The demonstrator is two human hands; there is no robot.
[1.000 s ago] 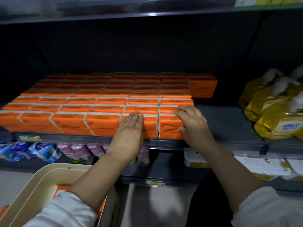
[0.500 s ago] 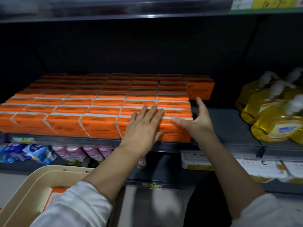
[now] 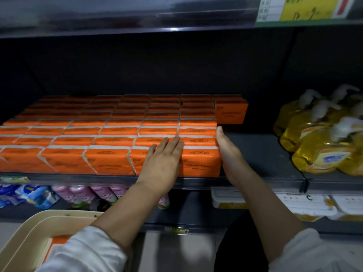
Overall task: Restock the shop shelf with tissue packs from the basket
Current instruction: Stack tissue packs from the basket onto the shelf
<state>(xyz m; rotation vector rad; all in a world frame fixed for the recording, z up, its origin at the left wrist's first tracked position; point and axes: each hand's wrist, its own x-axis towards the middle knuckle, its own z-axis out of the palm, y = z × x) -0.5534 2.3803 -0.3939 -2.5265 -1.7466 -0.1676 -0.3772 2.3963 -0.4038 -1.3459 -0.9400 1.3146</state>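
1. Space opens on the right of the shelf (image 3: pixel 261 154): bare dark board runs between the block of orange tissue packs (image 3: pixel 110 163) and the yellow soap bottles (image 3: pixel 322 154), which stand well apart from the packs. The front row sits right at the shelf's front lip, with dark headroom above the packs.
2. My left hand (image 3: pixel 163 160) lies flat, fingers straight, on the front face of the front row, with the fingertips reaching over the top edge. My right hand (image 3: pixel 225 150) stands edge-on, straight fingers pressed against the right end of the front right pack (image 3: pixel 200 163). Neither of my hands grips anything.
3. Half a second ago my right hand was spread wide at that pack's corner; a second ago its fingers curled over the pack's top. My left hand stays flat on the front row.
4. The packs stand on a long edge, long axis running left to right along the lip, broad printed face toward me.
5. The basket (image 3: pixel 25 238) sits at lower left, below the shelf, with another orange pack (image 3: pixel 59 242) lying in it.
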